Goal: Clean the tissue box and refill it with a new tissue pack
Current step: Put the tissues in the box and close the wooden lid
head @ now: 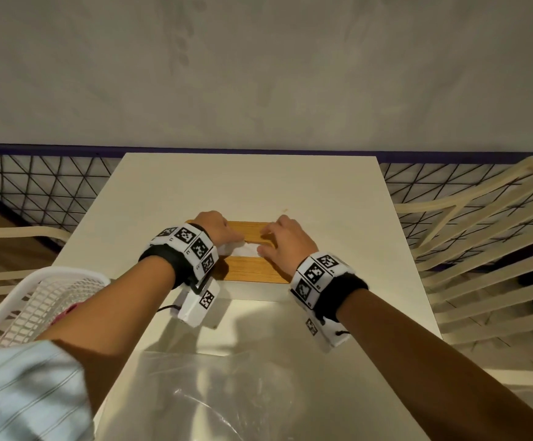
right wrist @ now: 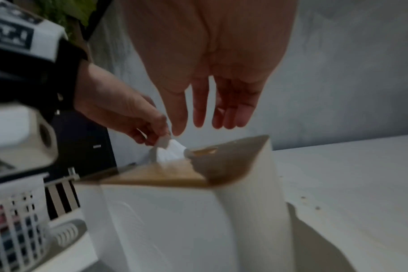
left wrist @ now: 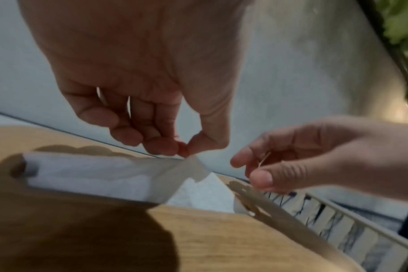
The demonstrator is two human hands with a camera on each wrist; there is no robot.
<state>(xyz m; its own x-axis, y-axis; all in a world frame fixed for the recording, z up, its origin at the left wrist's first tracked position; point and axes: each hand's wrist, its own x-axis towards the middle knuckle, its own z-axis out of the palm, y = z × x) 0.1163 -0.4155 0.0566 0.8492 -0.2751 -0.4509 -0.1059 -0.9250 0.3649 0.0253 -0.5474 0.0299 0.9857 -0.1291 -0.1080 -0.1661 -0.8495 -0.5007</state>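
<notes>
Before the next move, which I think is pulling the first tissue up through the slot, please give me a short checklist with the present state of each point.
1. Wooden lid sits on the tissue box: ok, it lies flat on top.
2. Tissue comes through the slot: ok, a corner is up.
3. Left hand holds the tissue: ok, thumb and fingers pinch the corner.
4. Right hand steadies the box: cannot tell; its fingers are relaxed above the lid, contact unclear.
5. Empty plastic wrapper is out of the way: ok, it lies near the table's front edge, apart from the box.
6. Box wiped clean: cannot tell.
</notes>
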